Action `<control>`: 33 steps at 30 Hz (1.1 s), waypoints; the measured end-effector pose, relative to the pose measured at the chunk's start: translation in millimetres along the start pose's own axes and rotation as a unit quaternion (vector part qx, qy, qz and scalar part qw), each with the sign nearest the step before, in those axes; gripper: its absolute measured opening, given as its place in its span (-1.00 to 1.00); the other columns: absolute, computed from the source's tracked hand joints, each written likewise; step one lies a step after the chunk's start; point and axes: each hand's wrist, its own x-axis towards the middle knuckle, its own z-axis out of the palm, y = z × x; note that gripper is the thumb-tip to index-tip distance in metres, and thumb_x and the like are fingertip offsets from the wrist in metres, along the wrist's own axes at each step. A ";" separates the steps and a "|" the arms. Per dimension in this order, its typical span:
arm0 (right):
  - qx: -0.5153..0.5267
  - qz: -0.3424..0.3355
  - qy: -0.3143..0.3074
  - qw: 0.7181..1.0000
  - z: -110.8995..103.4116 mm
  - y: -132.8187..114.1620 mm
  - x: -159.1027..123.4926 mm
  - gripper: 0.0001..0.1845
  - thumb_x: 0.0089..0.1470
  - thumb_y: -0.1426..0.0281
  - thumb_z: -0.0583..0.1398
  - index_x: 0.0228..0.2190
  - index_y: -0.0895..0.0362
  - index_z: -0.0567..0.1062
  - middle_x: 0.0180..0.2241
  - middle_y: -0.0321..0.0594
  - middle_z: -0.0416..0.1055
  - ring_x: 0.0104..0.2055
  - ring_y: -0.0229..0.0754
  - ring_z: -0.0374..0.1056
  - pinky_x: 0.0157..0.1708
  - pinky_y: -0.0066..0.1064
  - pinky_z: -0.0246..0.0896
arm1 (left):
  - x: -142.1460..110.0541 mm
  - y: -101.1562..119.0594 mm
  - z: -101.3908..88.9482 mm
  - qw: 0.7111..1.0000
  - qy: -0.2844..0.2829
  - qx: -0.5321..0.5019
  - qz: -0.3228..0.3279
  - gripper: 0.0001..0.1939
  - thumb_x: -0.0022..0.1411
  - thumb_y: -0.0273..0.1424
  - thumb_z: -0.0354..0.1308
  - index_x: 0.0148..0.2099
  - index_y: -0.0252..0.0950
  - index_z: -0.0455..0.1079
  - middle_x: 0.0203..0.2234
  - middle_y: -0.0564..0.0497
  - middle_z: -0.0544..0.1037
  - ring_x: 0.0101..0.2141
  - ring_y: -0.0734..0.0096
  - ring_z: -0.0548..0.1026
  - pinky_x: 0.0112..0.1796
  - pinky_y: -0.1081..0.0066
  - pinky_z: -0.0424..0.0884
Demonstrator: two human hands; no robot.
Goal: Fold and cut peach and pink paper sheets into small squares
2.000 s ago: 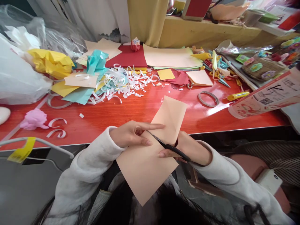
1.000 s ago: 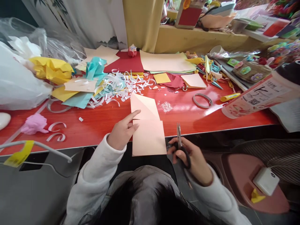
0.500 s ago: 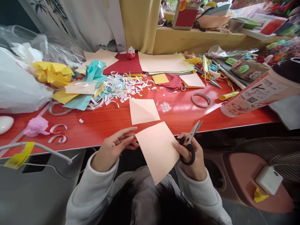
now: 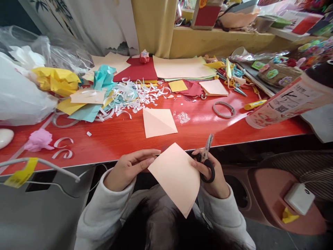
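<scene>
A square of peach paper (image 4: 177,177) is held in front of me, below the edge of the red table (image 4: 223,133). My left hand (image 4: 128,168) pinches its left corner with thumb and fingers. My right hand (image 4: 208,172) grips black-handled scissors (image 4: 206,159), blades pointing up and nearly closed, while its fingers also touch the paper's right edge. A second peach piece (image 4: 158,122) with a diagonal crease lies flat on the table just beyond my hands.
White and teal paper shreds (image 4: 130,93), crumpled yellow paper (image 4: 57,78), coloured sheets (image 4: 182,67) and a plastic bag (image 4: 18,93) crowd the table's back and left. A metal ring (image 4: 224,109), a yellow marker (image 4: 255,104) and a printed tube (image 4: 288,100) lie right. A pink flower (image 4: 39,139) sits left.
The peach sheet was cut in two; one piece now lies on the table. I lifted the other piece toward me with both hands and turned it.
</scene>
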 end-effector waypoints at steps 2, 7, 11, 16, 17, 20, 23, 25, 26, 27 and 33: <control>-0.001 0.004 -0.001 1.000 0.3 0.1 0.1 -0.67 -0.25 0.31 0.36 -0.39 0.08 0.39 -0.58 -0.41 0.15 -0.58 -0.33 0.06 -0.59 -0.48 -0.07 | -0.9 0.1 -2.1 1.000 -0.012 -0.007 -0.008 -0.77 0.03 -0.42 0.24 -0.19 -0.26 0.51 -0.29 -0.03 0.59 -0.28 0.37 0.51 -0.29 0.47 0.45; -0.011 0.000 -0.022 1.000 0.1 1.1 0.8 -0.69 -0.24 0.32 0.36 -0.40 0.07 0.40 -0.55 -0.39 0.22 -0.55 -0.32 0.10 -0.57 -0.48 -0.04 | 1.5 -1.7 -11.6 0.996 -0.085 -0.012 -0.014 -0.71 0.00 -0.46 0.27 -0.15 -0.20 0.50 -0.28 -0.01 0.58 -0.24 0.37 0.50 -0.21 0.44 0.41; -0.019 0.016 -0.059 0.998 -0.2 2.8 0.2 -0.69 -0.21 0.31 0.35 -0.39 0.08 0.39 -0.59 -0.41 0.19 -0.58 -0.34 0.06 -0.59 -0.49 -0.07 | 4.2 -4.5 -14.8 0.991 -0.123 0.053 0.031 -0.65 0.03 -0.41 0.25 -0.07 -0.24 0.46 -0.48 0.03 0.48 -0.41 0.48 0.42 -0.37 0.50 0.35; -0.005 0.032 -0.094 0.995 -0.3 3.2 -1.5 -0.68 -0.20 0.34 0.35 -0.36 0.08 0.38 -0.60 -0.42 0.18 -0.60 -0.37 0.03 -0.61 -0.50 -0.09 | -1.5 -6.7 -11.3 0.971 -0.154 0.181 0.021 -0.55 0.06 -0.29 0.22 0.02 -0.26 0.37 -0.55 0.11 0.32 -0.53 0.57 0.25 -0.53 0.53 0.17; -0.010 0.033 -0.103 0.994 -0.3 2.7 -1.7 -0.68 -0.20 0.34 0.35 -0.35 0.08 0.38 -0.60 -0.42 0.20 -0.60 -0.37 0.04 -0.61 -0.50 -0.08 | -3.1 -6.7 -10.4 0.967 -0.165 0.193 0.001 -0.58 0.05 -0.27 0.22 -0.03 -0.28 0.39 -0.56 0.12 0.31 -0.54 0.58 0.23 -0.54 0.52 0.15; -0.035 0.031 -0.123 0.991 0.3 0.4 -2.5 -0.68 -0.20 0.32 0.35 -0.36 0.09 0.39 -0.58 -0.39 0.21 -0.58 -0.37 0.06 -0.60 -0.50 -0.05 | -6.0 -7.1 -6.6 0.958 -0.181 0.221 -0.029 -0.72 0.03 -0.20 0.22 -0.38 -0.34 0.39 -0.63 0.15 0.26 -0.58 0.60 0.18 -0.57 0.52 0.10; -0.064 0.032 -0.150 0.986 1.6 -2.4 -3.8 -0.68 -0.20 0.32 0.35 -0.37 0.11 0.39 -0.56 -0.38 0.21 -0.56 -0.37 0.08 -0.58 -0.50 -0.02 | -3.5 -11.2 -0.3 0.954 -0.151 0.257 0.027 -0.71 0.01 -0.19 0.24 -0.40 -0.31 0.32 -0.52 0.09 0.36 -0.49 0.52 0.30 -0.48 0.50 0.23; -0.082 0.037 -0.178 0.980 2.7 -3.7 -4.5 -0.69 -0.20 0.34 0.35 -0.37 0.11 0.39 -0.56 -0.38 0.22 -0.55 -0.36 0.09 -0.57 -0.50 0.01 | 0.7 -16.5 4.0 0.952 -0.119 0.268 0.084 -0.58 -0.02 -0.21 0.27 -0.13 -0.26 0.30 -0.29 -0.01 0.42 -0.31 0.38 0.40 -0.33 0.43 0.34; -0.084 0.040 -0.190 0.977 3.1 -4.2 -4.5 -0.69 -0.20 0.35 0.35 -0.37 0.11 0.39 -0.56 -0.38 0.23 -0.54 -0.36 0.10 -0.57 -0.50 0.03 | 3.1 -19.4 5.2 0.948 -0.112 0.273 0.117 -0.47 -0.02 -0.21 0.27 -0.01 -0.22 0.23 -0.17 -0.07 0.40 -0.20 0.30 0.40 -0.26 0.38 0.36; -0.081 0.044 -0.198 0.976 3.1 -4.6 -4.2 -0.68 -0.21 0.36 0.35 -0.37 0.11 0.39 -0.56 -0.39 0.23 -0.54 -0.36 0.11 -0.56 -0.50 0.04 | 5.4 -22.0 5.3 0.940 -0.114 0.283 0.155 -0.40 -0.02 -0.22 0.27 0.06 -0.20 0.19 -0.07 -0.12 0.35 -0.11 0.23 0.37 -0.19 0.33 0.36; -0.036 0.060 -0.184 0.980 -1.4 -7.9 0.6 -0.68 -0.29 0.38 0.38 -0.44 0.15 0.41 -0.58 -0.42 0.19 -0.56 -0.41 0.08 -0.57 -0.55 -0.03 | 7.5 -24.5 -14.8 0.877 -0.280 0.299 0.250 -0.37 0.05 -0.27 0.23 0.16 -0.11 0.15 0.18 -0.16 0.13 0.14 0.10 0.17 0.00 0.23 0.30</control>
